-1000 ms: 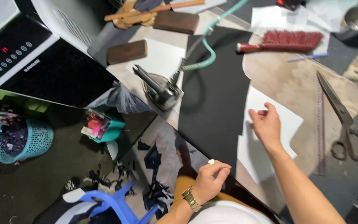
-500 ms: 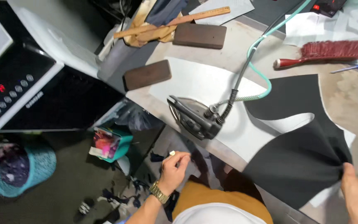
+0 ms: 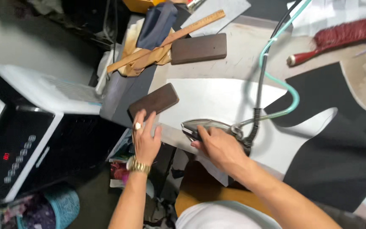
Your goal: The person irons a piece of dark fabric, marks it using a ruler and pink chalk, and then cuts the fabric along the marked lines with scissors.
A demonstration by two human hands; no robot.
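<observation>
Two hands: both bare, both at the near edge of the worktable (image 3: 242, 46)
Left hand (image 3: 146, 138): fingers spread and laid flat, holding nothing; fingertips touch the near end of a dark brown rectangular wooden block (image 3: 154, 101) at the table's near-left edge; a pale ring sits on one finger and a gold metal wristwatch (image 3: 138, 166) on the wrist
Right hand (image 3: 219, 146): curled over the rear part of a grey metal steam iron (image 3: 204, 127); fingers bent around it, though whether the grasp is fully closed cannot be told
Steam iron: rests on a large white paper pattern sheet (image 3: 217, 99) close to the table's near edge; its pointed end faces the left hand; a black cord (image 3: 259, 89) and a pale green hose (image 3: 291, 95) rise from its right side and run toward the far edge
Black fabric piece (image 3: 339, 144): lies flat over the right part of the table, partly on the white sheet
Second dark brown wooden block (image 3: 199, 48): lies farther in, near the far-left corner; a long wooden ruler (image 3: 166, 41) lies slantwise just beside it, over a crumpled tan cloth (image 3: 142, 59)
Red bristle brush (image 3: 339, 36): lies toward the far-right corner, well apart from both hands
Left of the table: a black and white appliance with round buttons (image 3: 20, 144); a teal plastic basket (image 3: 64, 203) on the floor below
</observation>
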